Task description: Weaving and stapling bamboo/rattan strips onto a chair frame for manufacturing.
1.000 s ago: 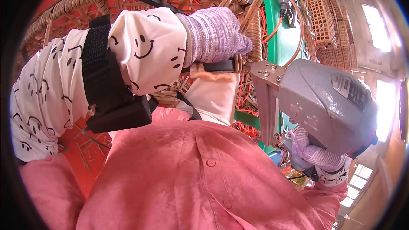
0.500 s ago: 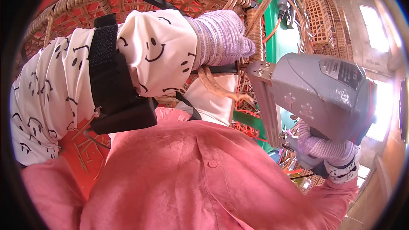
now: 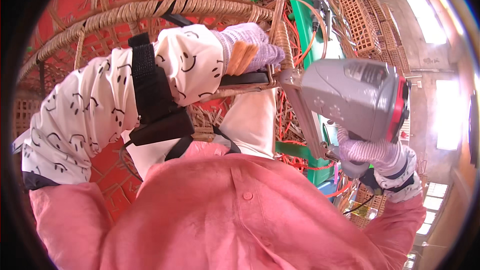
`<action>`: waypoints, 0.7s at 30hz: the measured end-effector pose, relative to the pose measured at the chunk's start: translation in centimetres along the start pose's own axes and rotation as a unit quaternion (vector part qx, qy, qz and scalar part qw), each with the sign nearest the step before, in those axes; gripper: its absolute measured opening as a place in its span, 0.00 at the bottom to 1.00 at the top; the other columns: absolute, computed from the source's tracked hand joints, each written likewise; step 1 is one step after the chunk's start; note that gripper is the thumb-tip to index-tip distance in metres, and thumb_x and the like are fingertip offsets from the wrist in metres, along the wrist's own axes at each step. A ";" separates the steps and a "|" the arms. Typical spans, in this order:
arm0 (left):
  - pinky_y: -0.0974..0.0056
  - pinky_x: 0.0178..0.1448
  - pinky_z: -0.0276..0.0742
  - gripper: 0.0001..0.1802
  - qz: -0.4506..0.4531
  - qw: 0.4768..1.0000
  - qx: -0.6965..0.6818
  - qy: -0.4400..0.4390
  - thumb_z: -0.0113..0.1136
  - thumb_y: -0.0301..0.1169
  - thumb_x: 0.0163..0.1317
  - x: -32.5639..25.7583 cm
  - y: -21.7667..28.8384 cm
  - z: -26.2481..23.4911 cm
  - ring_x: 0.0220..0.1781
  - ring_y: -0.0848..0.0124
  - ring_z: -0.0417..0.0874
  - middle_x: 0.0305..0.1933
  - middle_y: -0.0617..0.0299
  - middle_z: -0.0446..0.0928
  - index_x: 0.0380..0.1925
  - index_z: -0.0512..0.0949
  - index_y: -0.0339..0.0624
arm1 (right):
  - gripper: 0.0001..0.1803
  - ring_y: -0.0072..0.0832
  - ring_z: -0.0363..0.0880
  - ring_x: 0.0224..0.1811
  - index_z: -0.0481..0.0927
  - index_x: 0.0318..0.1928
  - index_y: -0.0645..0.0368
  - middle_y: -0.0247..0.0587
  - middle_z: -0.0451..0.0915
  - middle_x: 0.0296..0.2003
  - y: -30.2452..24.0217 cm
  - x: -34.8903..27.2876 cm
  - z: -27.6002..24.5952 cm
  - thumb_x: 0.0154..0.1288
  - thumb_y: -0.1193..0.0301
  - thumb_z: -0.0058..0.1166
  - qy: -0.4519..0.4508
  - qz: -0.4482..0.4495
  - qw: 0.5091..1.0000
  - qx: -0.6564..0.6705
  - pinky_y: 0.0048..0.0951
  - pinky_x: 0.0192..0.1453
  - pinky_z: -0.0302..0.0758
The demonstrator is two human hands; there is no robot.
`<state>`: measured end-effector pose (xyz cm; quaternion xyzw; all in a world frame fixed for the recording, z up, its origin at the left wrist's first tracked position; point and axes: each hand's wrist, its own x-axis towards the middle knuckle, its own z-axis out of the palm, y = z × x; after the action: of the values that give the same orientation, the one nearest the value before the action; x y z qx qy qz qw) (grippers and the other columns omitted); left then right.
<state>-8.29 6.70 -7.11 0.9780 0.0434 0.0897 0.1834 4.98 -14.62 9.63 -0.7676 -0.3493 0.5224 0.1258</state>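
My left hand (image 3: 252, 45), in a lilac knitted glove, is closed around the rattan frame (image 3: 115, 17), a large curved piece wrapped in cane. Loose cane ends (image 3: 241, 58) stick out below its fingers, beside a dark bar (image 3: 245, 78). My right hand (image 3: 372, 151), gloved alike, grips the handle of a grey nail gun (image 3: 345, 92) with a red band at its rear. The gun's metal nose is against or very close to the frame, just right of my left fingertips. The exact contact point is hidden.
Beyond the gun stands a green bench (image 3: 300, 5) with cables and a hose fitting. Stacked woven baskets (image 3: 357, 17) are at the upper right. Cane scraps litter the red floor (image 3: 107, 162). Orange hose (image 3: 342, 190) runs near the gun.
The nail gun and both hands have shifted slightly left, and the gun has turned so its red rear shows more. The rattan frame has moved a little lower; the loose cane now points upward.
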 end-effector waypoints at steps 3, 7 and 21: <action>0.63 0.32 0.76 0.14 -0.214 0.917 -0.332 -0.057 0.43 0.39 0.65 0.5 0.4 -1.0 0.27 0.63 0.79 0.25 0.57 0.77 0.39 0.77 0.47 | 0.11 0.17 0.69 0.24 0.76 0.36 0.59 0.29 0.73 0.24 5.1 -0.4 -1.2 0.49 0.74 0.59 0.062 -0.057 0.996 -0.003 0.21 0.27 0.67; 0.66 0.38 0.75 0.15 0.199 0.977 -0.027 0.077 0.55 0.35 0.56 -0.5 -1.5 -1.9 0.32 0.69 0.79 0.33 0.56 0.78 0.42 0.76 0.41 | 0.11 0.24 0.72 0.20 0.73 0.28 0.63 0.36 0.72 0.19 5.8 -2.1 -0.8 0.46 0.69 0.55 0.178 -0.039 0.979 0.088 0.22 0.28 0.70; 0.58 0.45 0.75 0.24 0.031 0.995 0.085 0.047 0.49 0.28 0.52 -3.2 5.8 -2.0 0.47 0.58 0.77 0.49 0.51 0.73 0.52 0.68 0.38 | 0.20 0.24 0.72 0.25 0.73 0.41 0.60 0.37 0.74 0.24 23.2 17.4 -19.1 0.49 0.63 0.59 0.364 -0.034 0.929 0.055 0.29 0.30 0.71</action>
<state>-11.54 1.67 -3.66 0.9856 0.0293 0.1371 0.0949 35.01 -16.47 -7.67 -0.8844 -0.2767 0.2211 0.3038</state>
